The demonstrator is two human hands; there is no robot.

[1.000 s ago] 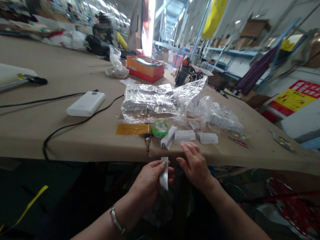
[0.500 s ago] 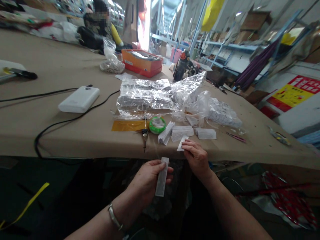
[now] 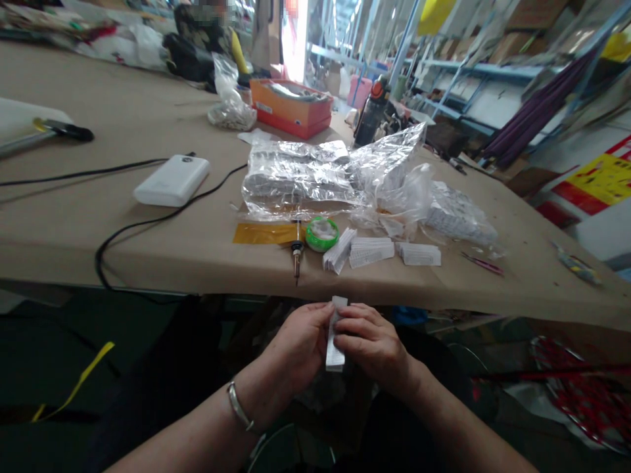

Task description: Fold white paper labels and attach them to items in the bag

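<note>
Together, both hands (image 3: 308, 338) (image 3: 372, 341) grip a white strip (image 3: 335, 357), while a round green tub (image 3: 318, 246) holds something whitish (image 3: 323, 228).

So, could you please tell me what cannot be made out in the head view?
Head view:
Narrow flat white piece: middle partly covered by the bare right hand.
Bare left hand: partly hidden behind that piece.
Red-and-yellow printed sign: cut off by the right edge.

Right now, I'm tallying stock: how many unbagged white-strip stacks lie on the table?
3: left stack beside the green object, middle stack, right stack; plastic might hide more.
</note>
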